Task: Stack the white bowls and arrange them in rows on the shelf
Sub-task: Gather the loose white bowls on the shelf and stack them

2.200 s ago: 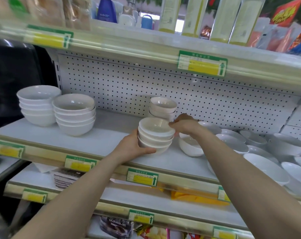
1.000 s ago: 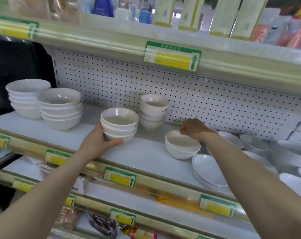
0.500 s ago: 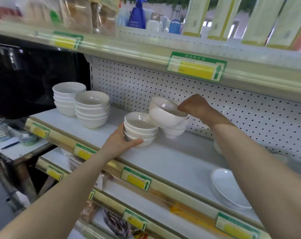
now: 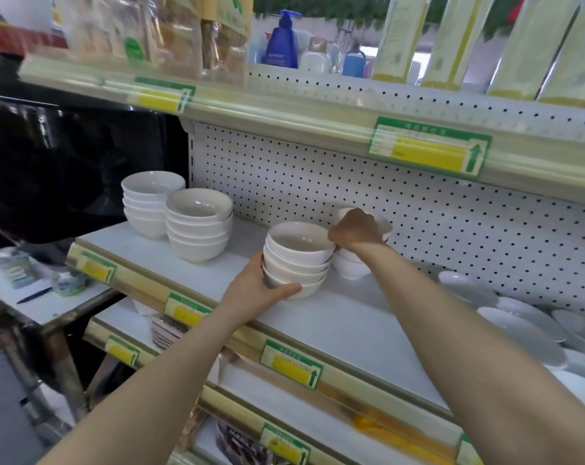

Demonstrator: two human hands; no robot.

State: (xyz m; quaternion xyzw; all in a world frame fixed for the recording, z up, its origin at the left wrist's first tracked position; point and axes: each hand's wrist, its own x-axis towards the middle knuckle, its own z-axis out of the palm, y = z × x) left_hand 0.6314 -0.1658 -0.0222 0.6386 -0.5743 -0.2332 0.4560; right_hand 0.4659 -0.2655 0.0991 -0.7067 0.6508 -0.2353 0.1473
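Note:
A stack of several white bowls (image 4: 298, 263) stands on the white shelf (image 4: 344, 327), near its middle. My left hand (image 4: 257, 290) grips the base of this stack from the front left. My right hand (image 4: 355, 229) pinches the right rim of the stack's top bowl (image 4: 298, 241), which sits nested on the others. Directly behind, a second stack of white bowls (image 4: 350, 266) stands against the pegboard, largely hidden by my right hand. Two taller stacks sit at the shelf's left end, one at the back (image 4: 152, 203) and one in front (image 4: 199, 226).
Loose white dishes (image 4: 519, 330) lie in a heap at the right end of the shelf. The upper shelf (image 4: 318, 125) with price tags hangs overhead. A lower shelf (image 4: 284, 397) juts out below. A small table (image 4: 33, 297) stands at the left.
My right hand picked a single bowl from the right, carried it left through the air and set it on the stack. My left hand slid that stack leftward and still grips it.

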